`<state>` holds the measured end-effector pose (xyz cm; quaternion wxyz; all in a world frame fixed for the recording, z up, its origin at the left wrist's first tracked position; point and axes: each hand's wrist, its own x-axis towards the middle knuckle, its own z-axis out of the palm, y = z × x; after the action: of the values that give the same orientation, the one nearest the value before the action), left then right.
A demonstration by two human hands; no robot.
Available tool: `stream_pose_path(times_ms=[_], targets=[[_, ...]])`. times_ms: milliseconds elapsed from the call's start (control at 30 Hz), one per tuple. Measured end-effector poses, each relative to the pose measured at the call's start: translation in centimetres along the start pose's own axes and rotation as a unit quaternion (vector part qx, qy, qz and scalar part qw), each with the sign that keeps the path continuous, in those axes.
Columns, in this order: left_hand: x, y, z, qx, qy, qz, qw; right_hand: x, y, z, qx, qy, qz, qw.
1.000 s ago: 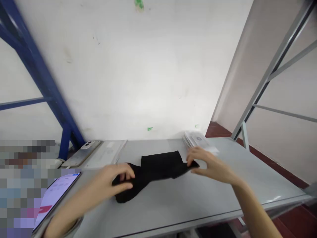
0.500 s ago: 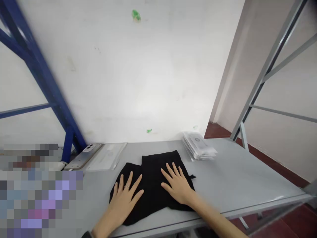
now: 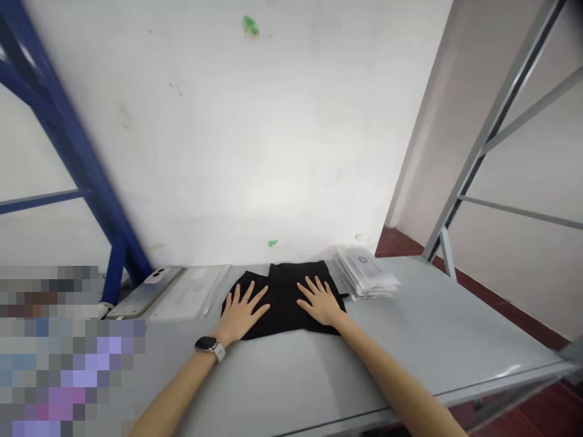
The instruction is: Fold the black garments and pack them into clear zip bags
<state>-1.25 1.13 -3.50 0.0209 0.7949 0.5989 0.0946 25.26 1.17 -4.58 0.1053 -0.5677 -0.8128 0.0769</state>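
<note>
A folded black cloth (image 3: 282, 285) lies flat on the grey table (image 3: 410, 340), close to the white wall. My left hand (image 3: 241, 312) rests palm down on its left part, fingers spread, with a dark watch on the wrist. On the right part of the cloth my right hand (image 3: 321, 301) also lies flat, fingers apart. Neither hand holds anything.
A stack of clear packets (image 3: 367, 271) sits just right of the cloth. To the left lie a flat clear bag (image 3: 194, 290) and a phone (image 3: 143, 291) face down. A blue steel frame (image 3: 82, 158) stands at left, a grey shelf frame (image 3: 492, 127) at right.
Both hands let go of the cloth's ends, laid flat on it, and slid it away from me toward the wall. My arms are now stretched out further.
</note>
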Motion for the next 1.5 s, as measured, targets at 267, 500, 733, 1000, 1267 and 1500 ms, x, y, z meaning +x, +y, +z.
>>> stream_pose_path(times_ms=[267,500,733,1000,1267,1500], targets=[[1.5,-0.8,0.5,0.01,0.001,0.001,1.0,1.2,0.4,0.2,-0.016,0.004,0.014,1.0],[1.7,-0.9,0.8,-0.001,0.0,0.0,1.0,1.4,0.4,0.2,-0.025,0.0,0.019,1.0],[1.0,-0.6,-0.5,-0.016,-0.01,0.012,1.0,1.0,0.1,-1.4,-0.026,0.154,0.052,0.986],[1.3,2.4,-3.0,-0.052,0.015,0.086,0.995,-1.1,5.1,-5.2,-0.097,0.29,0.256,0.917],[1.2,3.8,-1.6,-0.036,0.029,0.121,0.992,-1.7,6.3,-5.9,-0.068,0.339,0.239,0.907],[0.6,4.4,-2.9,0.003,0.211,0.094,0.973,-2.5,2.1,-7.8,-0.039,0.464,0.098,0.879]])
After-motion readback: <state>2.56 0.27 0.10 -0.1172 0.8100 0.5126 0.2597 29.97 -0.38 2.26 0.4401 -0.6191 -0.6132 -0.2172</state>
